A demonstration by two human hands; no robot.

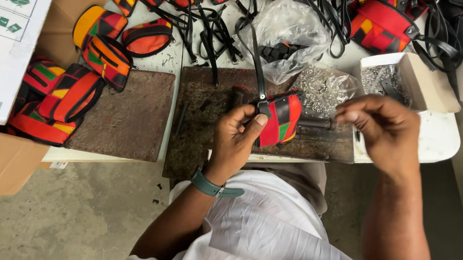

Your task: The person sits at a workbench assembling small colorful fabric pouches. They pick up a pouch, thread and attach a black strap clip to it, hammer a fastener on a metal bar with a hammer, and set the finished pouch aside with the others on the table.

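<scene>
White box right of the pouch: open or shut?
Open. The white box has its flap folded back, and small silvery metal parts show inside, beyond the right hand.

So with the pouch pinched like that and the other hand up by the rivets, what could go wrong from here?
1. The left hand grips the small patchwork pouch and its black strap only by the fingertips; the strap could slip out of line.
2. The right hand hovers beside the open bag of small metal fittings; a knock might scatter them.
3. Loose straps behind could snag the pouch.
</scene>
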